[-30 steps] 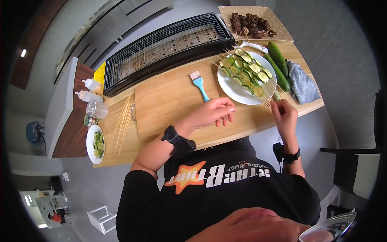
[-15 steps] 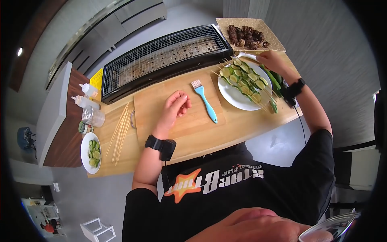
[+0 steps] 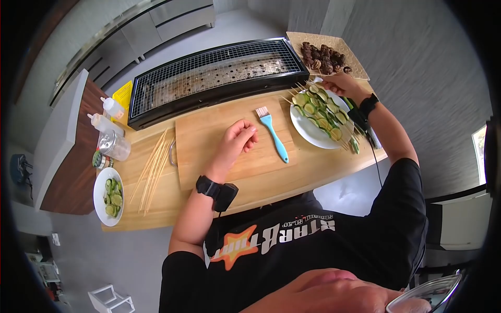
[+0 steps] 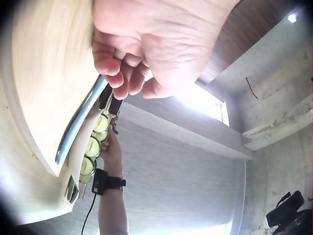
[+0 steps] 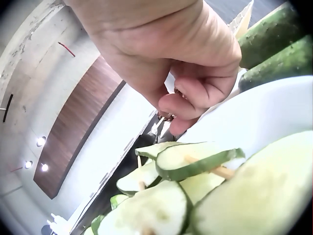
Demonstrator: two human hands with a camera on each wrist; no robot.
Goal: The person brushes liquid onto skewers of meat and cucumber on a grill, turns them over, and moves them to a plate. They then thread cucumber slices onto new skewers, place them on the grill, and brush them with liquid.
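My left hand (image 3: 239,138), its fingers loosely curled and holding nothing, hovers over the wooden cutting board (image 3: 195,133). To its right a light-blue basting brush (image 3: 274,136) lies on the board. My right hand (image 3: 344,86) reaches past a white plate (image 3: 305,131) of skewered green-rimmed slices (image 3: 319,110) to the near edge of a tan tray (image 3: 356,61). Dark skewered meat (image 3: 324,58) lies on that tray. The right wrist view shows that hand's fingers (image 5: 195,93) bent inward, a thin stick by the tips; I cannot tell whether they grip it.
A long black grill (image 3: 209,78) stands behind the board. Whole cucumbers (image 5: 279,34) lie beside the plate. At left are bare wooden skewers (image 3: 155,172), a small plate (image 3: 98,201) of slices, squeeze bottles (image 3: 112,107) and a jar (image 3: 115,146). The table's front edge runs near my body.
My right hand has gone from the skewers' near ends, past the plate, to the meat tray. My left hand has drawn back left from the brush handle over the board, then stayed there.
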